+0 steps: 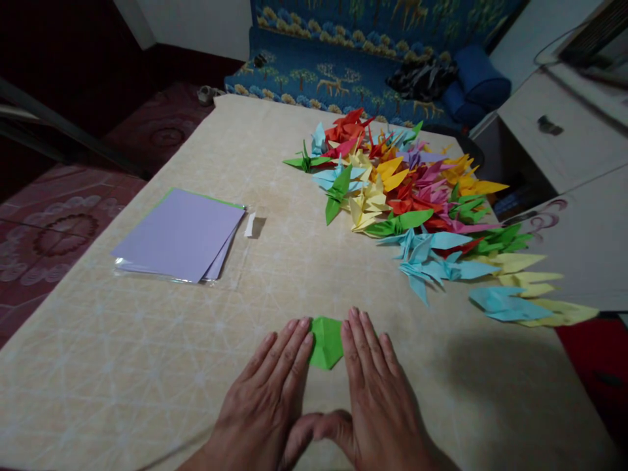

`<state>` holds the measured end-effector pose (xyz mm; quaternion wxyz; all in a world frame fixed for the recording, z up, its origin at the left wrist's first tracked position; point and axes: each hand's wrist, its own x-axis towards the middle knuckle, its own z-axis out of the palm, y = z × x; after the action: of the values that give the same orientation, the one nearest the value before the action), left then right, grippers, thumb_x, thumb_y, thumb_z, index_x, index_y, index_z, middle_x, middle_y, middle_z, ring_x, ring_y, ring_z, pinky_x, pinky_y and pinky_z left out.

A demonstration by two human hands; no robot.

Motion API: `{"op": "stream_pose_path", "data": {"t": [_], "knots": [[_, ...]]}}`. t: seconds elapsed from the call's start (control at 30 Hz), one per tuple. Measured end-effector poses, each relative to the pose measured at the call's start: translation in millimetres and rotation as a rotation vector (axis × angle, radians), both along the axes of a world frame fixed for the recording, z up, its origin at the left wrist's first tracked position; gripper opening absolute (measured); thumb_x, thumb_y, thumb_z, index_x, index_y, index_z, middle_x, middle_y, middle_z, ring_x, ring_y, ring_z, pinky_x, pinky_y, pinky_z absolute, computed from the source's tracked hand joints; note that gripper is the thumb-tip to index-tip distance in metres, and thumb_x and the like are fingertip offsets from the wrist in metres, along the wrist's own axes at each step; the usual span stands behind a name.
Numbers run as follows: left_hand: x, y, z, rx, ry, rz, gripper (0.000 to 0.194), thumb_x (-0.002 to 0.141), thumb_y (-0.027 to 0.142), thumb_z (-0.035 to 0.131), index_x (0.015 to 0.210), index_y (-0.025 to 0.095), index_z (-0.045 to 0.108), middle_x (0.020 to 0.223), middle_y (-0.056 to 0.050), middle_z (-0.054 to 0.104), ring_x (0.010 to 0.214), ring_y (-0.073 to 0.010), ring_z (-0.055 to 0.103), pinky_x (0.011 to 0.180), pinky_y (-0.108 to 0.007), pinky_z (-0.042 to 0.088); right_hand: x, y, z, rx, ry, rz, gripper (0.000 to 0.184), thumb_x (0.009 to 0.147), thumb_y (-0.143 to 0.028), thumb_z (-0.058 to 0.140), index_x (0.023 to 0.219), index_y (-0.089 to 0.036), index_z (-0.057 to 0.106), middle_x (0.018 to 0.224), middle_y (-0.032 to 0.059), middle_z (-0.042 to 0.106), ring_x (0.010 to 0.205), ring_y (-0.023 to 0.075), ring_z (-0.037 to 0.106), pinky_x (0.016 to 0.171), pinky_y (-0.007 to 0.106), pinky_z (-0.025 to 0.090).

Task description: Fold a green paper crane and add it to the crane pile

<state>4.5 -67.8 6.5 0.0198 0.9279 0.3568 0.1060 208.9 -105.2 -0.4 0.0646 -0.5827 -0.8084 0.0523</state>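
A small piece of folded green paper (326, 344) lies on the table between my two hands, with crease lines across its top face. My left hand (267, 386) lies flat, fingers stretched forward, its fingertips on the paper's left edge. On the other side, my right hand (380, 386) is flat too, with its fingertips at the right edge. Both thumbs point inward and meet below the paper. Part of the paper's sides is covered by the fingers.
Many folded paper cranes (392, 173) in several colours are heaped at the back right of the table (147, 366). Purple square paper sheets (181, 232) lie on a clear plastic sleeve at the left. A blue patterned sofa (314, 72) stands beyond; a white cabinet (579, 242) is at the right.
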Motion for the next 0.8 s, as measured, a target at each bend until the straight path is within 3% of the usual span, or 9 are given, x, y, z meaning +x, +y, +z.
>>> {"op": "stream_pose_path", "data": {"t": [0.13, 0.27, 0.37, 0.5, 0.6, 0.7, 0.8], "knots": [[-16, -5, 1.3, 0.030, 0.052, 0.035, 0.076, 0.088, 0.049, 0.053, 0.146, 0.005, 0.035, 0.154, -0.017, 0.036, 0.145, -0.0277, 0.028, 0.119, -0.040, 0.012, 22, -6, -0.3, 0.023, -0.076, -0.056, 0.105, 0.083, -0.075, 0.042, 0.154, -0.004, 0.010, 0.158, 0.0220, 0.019, 0.146, 0.0383, 0.019, 0.111, 0.058, 0.029], [-22, -7, 0.8, 0.065, 0.047, 0.051, 0.075, 0.088, 0.048, 0.054, 0.144, 0.002, 0.037, 0.153, -0.019, 0.037, 0.144, -0.0290, 0.029, 0.118, -0.040, 0.014, 31, -6, 9.9, 0.048, -0.074, -0.023, 0.100, 0.086, -0.078, 0.016, 0.154, -0.004, 0.009, 0.158, 0.0214, 0.022, 0.146, 0.0364, 0.020, 0.113, 0.059, 0.023], [-17, -8, 3.9, 0.100, -0.002, 0.063, 0.070, 0.088, 0.040, 0.057, 0.144, 0.001, 0.037, 0.152, -0.019, 0.038, 0.146, -0.0290, 0.025, 0.118, -0.040, 0.016, 18, -2, 23.9, 0.156, -0.027, -0.030, 0.112, 0.079, -0.081, 0.001, 0.152, 0.002, 0.011, 0.157, 0.0271, 0.020, 0.146, 0.0398, 0.018, 0.112, 0.062, 0.020], [1, -7, 6.0, 0.094, -0.041, 0.044, 0.068, 0.088, 0.035, 0.057, 0.145, 0.006, 0.037, 0.154, -0.014, 0.037, 0.146, -0.0266, 0.025, 0.118, -0.039, 0.017, -12, 5, 39.4, 0.234, 0.057, -0.022, 0.112, 0.080, -0.081, 0.002, 0.152, 0.003, 0.008, 0.158, 0.0274, 0.015, 0.146, 0.0390, 0.016, 0.115, 0.060, 0.015], [14, -3, -5.2, 0.034, -0.033, 0.024, 0.073, 0.089, 0.046, 0.052, 0.148, 0.007, 0.032, 0.155, -0.013, 0.035, 0.145, -0.0261, 0.026, 0.117, -0.040, 0.021, -24, 11, 43.9, 0.278, 0.151, -0.097, 0.107, 0.082, -0.076, -0.005, 0.152, 0.004, 0.005, 0.159, 0.0271, 0.011, 0.147, 0.0378, 0.013, 0.116, 0.059, 0.014], [17, -1, -22.6, -0.023, -0.025, 0.013, 0.080, 0.089, 0.053, 0.049, 0.152, 0.010, 0.023, 0.157, -0.013, 0.031, 0.146, -0.0267, 0.023, 0.116, -0.041, 0.022, -30, 16, 40.2, 0.228, 0.206, 0.001, 0.103, 0.085, -0.075, -0.003, 0.153, 0.003, 0.004, 0.159, 0.0253, 0.012, 0.147, 0.0362, 0.014, 0.116, 0.057, 0.017], [14, -3, -29.2, -0.045, -0.084, -0.014, 0.081, 0.091, 0.046, 0.045, 0.153, 0.006, 0.013, 0.159, -0.017, 0.024, 0.147, -0.0281, 0.020, 0.117, -0.042, 0.022, -34, 18, 27.2, 0.094, 0.194, 0.106, 0.100, 0.088, -0.074, 0.011, 0.153, 0.002, 0.002, 0.159, 0.0239, 0.015, 0.148, 0.0333, 0.015, 0.116, 0.051, 0.025]]}}
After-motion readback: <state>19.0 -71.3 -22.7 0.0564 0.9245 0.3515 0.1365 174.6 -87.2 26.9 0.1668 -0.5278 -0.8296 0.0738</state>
